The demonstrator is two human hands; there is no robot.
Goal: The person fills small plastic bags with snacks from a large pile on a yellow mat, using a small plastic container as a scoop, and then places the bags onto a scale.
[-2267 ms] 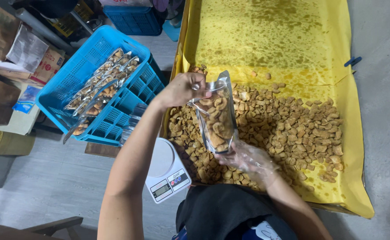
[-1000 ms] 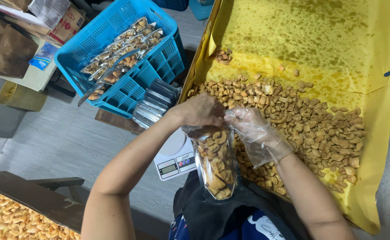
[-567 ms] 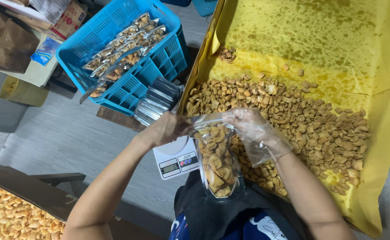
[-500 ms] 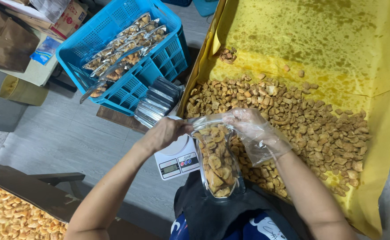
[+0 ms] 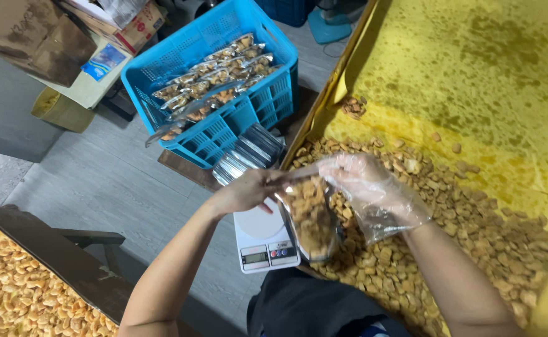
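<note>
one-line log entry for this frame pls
left hand: holds pouch top | right hand: gloved, at pouch mouth | pouch: over scale | snacks: yellow sheet

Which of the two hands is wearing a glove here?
The right hand, covered by a loose clear plastic glove, pinching the top of the snack-filled pouch. The left hand, gripping the same pouch's top, is bare.

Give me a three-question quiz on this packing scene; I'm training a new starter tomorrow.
1. True or false: the right hand wears a clear plastic glove.
2. What do both hands hold over the white scale?
A. a cardboard box
B. a clear pouch of snack pieces
C. a spoon
3. What colour is the crate of filled packs?

Key:
1. True.
2. B; the bare left hand grips its top too.
3. Blue.
</note>
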